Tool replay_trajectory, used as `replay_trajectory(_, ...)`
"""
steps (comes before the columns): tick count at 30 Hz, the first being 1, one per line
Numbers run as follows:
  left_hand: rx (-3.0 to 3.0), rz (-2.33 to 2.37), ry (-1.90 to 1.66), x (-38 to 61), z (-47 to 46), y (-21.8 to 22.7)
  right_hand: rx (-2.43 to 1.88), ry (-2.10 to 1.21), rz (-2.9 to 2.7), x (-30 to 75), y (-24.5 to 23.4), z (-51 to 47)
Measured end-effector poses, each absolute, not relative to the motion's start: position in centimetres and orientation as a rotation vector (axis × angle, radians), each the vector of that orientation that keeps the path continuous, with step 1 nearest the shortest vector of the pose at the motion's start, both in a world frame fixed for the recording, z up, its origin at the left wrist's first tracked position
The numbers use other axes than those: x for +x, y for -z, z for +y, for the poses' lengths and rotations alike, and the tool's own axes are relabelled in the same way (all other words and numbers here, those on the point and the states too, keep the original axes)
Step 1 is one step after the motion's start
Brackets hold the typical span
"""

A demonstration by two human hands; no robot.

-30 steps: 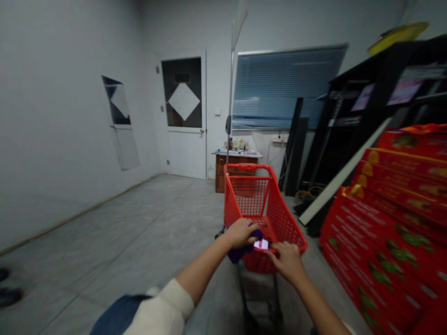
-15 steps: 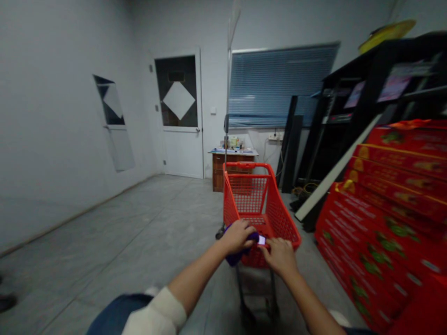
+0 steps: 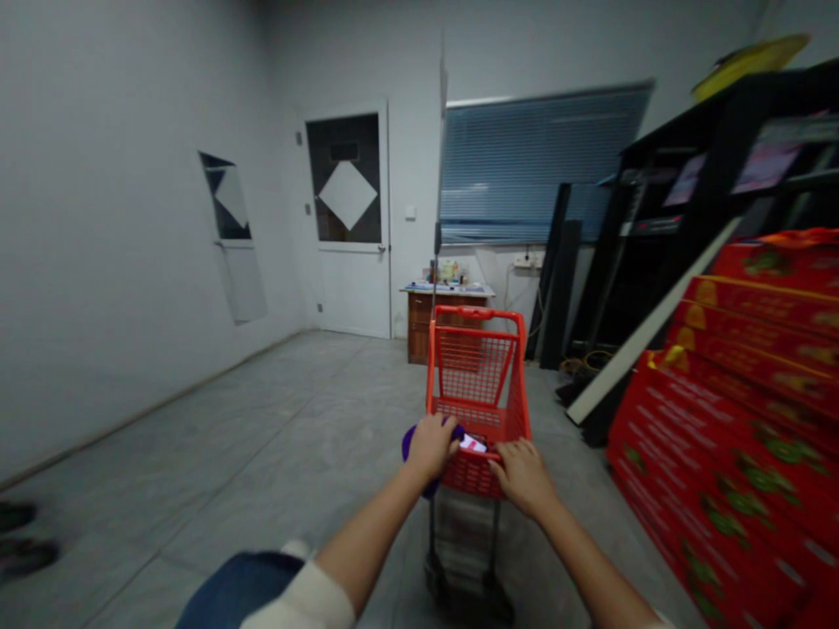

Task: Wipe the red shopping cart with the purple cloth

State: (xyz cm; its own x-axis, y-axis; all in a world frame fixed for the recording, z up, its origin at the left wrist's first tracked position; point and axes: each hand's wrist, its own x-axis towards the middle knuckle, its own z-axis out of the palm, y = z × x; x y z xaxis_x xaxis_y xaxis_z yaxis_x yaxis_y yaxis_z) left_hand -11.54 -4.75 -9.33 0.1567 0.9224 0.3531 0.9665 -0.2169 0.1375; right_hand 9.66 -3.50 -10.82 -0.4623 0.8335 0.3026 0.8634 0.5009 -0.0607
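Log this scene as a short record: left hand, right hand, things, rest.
Left hand: holds a purple soft item at the basket's near edge.
Right hand: at the near edge of the red shopping cart.
Things: a small pink-and-white item lies between the hands, apparently in the basket.
Rest: stacked red cartons to the right; a wooden cabinet beside a white door ahead.

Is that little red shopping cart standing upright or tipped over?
Upright: the red shopping cart stands on its wheels, the left hand and right hand at its near rim.
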Motion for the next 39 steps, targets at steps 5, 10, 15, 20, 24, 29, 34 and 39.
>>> replay_trajectory(5, -2.309, -1.836, 0.659, -10.6, -5.3, 10.9, -1.408, 0.180, -2.428, 9.3, 11.4, -3.1)
replay_trajectory(10, -2.417, -1.725, 0.744, -14.1, -4.4, 10.4, -1.455, 0.274, -2.363, 9.7, 12.4, -2.8)
replay_trajectory(15, -2.173, -1.923, 0.876, -11.0, -4.9, 12.1, -1.531, 0.344, -2.301, 7.9, 12.4, -3.6)
replay_trajectory(20, -2.206, -1.896, 0.815, -9.2, -4.8, 12.3, -1.581, 0.301, -2.331, 7.4, 11.2, -4.1)
replay_trajectory(24, -2.245, -1.917, 0.718, -12.8, -4.0, 10.5, -1.447, 0.216, -2.453, 9.1, 10.4, -3.2)
replay_trajectory(29, -2.201, -1.999, 0.675, -12.1, -4.0, 10.0, -1.429, 0.222, -2.421, 9.7, 10.6, -2.0)
replay_trajectory(34, -2.273, -1.909, 0.638, -9.2, -3.9, 10.5, -1.419, 0.167, -2.425, 9.7, 10.9, -1.8)
replay_trajectory(39, -2.285, -1.900, 0.628, -12.9, -3.0, 10.1, -1.421, 0.123, -2.440, 10.2, 10.6, -2.0)
